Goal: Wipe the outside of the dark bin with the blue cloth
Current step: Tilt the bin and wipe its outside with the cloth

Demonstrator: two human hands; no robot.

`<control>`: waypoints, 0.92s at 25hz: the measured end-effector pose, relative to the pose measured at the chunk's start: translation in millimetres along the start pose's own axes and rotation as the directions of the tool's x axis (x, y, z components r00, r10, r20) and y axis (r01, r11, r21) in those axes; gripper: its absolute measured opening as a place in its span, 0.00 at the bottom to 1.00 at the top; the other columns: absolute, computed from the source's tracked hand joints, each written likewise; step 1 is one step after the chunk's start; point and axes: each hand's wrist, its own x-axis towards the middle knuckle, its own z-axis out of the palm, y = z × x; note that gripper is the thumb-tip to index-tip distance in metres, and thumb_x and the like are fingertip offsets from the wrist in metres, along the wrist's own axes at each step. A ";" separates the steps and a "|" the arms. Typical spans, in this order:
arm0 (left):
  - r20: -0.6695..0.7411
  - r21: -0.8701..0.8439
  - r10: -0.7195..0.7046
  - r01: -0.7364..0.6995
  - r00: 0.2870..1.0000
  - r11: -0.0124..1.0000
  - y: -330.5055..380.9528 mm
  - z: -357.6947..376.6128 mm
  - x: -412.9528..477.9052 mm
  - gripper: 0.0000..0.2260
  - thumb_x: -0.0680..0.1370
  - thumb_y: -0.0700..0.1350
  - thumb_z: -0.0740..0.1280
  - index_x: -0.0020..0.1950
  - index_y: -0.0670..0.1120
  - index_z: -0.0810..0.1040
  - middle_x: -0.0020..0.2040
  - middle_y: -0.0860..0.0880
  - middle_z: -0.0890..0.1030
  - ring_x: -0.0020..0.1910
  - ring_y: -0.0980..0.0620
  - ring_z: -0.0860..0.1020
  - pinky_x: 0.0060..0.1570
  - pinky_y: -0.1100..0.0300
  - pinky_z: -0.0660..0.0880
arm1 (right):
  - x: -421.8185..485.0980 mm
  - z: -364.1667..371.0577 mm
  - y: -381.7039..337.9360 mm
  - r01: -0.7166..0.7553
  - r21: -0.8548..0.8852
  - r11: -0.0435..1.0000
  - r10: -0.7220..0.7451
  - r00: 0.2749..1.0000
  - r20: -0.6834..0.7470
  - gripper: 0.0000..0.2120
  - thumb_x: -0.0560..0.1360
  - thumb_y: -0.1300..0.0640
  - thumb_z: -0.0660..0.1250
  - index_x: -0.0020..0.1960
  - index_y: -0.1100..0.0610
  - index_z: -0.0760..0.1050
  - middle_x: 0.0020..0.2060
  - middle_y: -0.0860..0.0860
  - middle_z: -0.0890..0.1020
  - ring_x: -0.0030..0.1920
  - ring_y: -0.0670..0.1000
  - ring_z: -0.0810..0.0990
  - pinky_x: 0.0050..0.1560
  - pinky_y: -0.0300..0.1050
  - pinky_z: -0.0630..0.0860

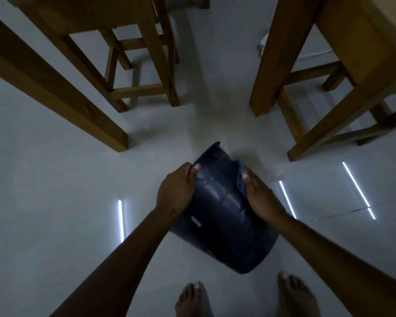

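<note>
The dark bin is held tipped on its side above the floor, one end pointing away from me and the other toward my feet. My left hand grips its left wall near the far end, thumb on top. My right hand presses the blue cloth against the bin's right wall; only a crumpled strip of cloth shows past my thumb and fingers. Pale scuff marks spot the bin's curved side.
Light tiled floor with bright strip reflections. A thick wooden table leg stands at left, a wooden stool behind it, and more wooden legs and rails at right. My bare feet are just below the bin.
</note>
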 end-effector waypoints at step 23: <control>-0.029 0.083 -0.052 0.055 0.998 0.995 -1.3 2.0 -3.9 0.18 0.82 0.60 0.49 0.42 0.52 0.70 0.40 0.50 0.78 0.41 0.45 0.79 0.43 0.55 0.73 | -25.1 23.4 -7.9 -0.104 -0.068 0.992 0.103 0.995 -0.014 0.30 0.79 0.38 0.39 0.78 0.50 0.50 0.77 0.52 0.58 0.76 0.55 0.58 0.72 0.53 0.53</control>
